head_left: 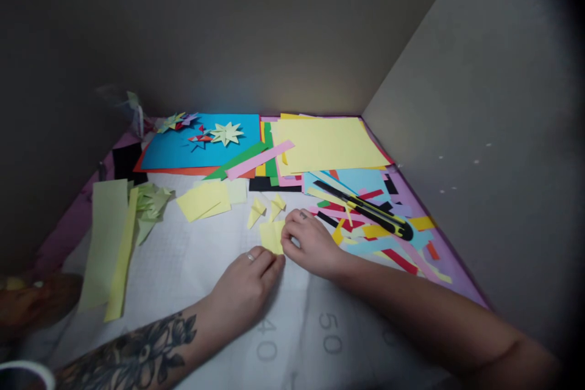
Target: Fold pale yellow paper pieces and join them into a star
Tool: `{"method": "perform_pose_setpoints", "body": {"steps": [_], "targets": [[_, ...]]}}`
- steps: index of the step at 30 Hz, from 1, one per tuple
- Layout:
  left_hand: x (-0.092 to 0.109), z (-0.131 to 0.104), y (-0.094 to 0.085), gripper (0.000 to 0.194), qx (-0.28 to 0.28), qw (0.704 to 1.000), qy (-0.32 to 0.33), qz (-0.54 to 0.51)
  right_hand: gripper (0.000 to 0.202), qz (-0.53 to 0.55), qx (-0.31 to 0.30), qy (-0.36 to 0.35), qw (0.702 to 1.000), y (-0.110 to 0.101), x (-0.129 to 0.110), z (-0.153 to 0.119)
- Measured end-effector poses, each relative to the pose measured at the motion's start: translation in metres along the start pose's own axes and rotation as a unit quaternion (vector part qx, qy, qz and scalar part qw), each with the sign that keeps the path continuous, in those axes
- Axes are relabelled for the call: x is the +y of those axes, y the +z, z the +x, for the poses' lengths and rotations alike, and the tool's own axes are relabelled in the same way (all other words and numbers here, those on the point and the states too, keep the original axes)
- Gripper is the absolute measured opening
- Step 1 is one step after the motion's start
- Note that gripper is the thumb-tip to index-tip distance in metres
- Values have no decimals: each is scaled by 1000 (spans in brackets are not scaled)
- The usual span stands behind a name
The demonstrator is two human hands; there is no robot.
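Note:
A small square of yellow paper point(270, 236) with a crease lies on the white, number-marked work surface. My left hand point(251, 277) is at its lower edge, fingers bent together and gripping the paper there. The right edge of the square is pinched by my right hand point(308, 241), whose fingers curl over it. Just beyond stand two small folded yellow paper pieces, one on the left point(256, 212) and one on the right point(276, 206). Several yellow paper squares point(205, 200) lie overlapping to the left of these.
A black-and-yellow utility knife point(365, 210) rests on colored paper strips point(388, 247) at right. Behind are yellow sheets point(329, 143) and a blue sheet point(183, 155) bearing a folded paper star point(226, 133). Crumpled paper point(152, 202) and a pale green strip point(106, 237) lie left.

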State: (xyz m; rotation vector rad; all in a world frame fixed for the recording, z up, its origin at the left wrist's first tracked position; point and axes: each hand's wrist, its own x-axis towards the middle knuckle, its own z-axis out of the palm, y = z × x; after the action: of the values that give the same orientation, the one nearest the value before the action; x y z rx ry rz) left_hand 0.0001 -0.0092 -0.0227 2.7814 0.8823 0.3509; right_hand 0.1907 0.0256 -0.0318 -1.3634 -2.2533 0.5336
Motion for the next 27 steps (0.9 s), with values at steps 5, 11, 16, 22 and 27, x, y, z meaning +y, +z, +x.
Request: {"method": "perform_pose_setpoints", "body": {"steps": [5,11,16,22,27], "targets": [[4,0,0,39,-47,999,0,19,10,-24,-10,2,1000,1,-1,0],[9,1,-2,43,-96,994,-15,45,11,-36,-6,-8,999,-3,0,-6],[8,0,-3,44,-94,994,-4,50,4,-109,49,38,992,-7,7,-7],[6,-1,-4,43,-55,998,-7,38,22,-69,81,-198,975,-12,12,-17],[-7,-1,-9,31,16,1000,11,19,25,-70,38,-277,958,-13,10,-21]]}}
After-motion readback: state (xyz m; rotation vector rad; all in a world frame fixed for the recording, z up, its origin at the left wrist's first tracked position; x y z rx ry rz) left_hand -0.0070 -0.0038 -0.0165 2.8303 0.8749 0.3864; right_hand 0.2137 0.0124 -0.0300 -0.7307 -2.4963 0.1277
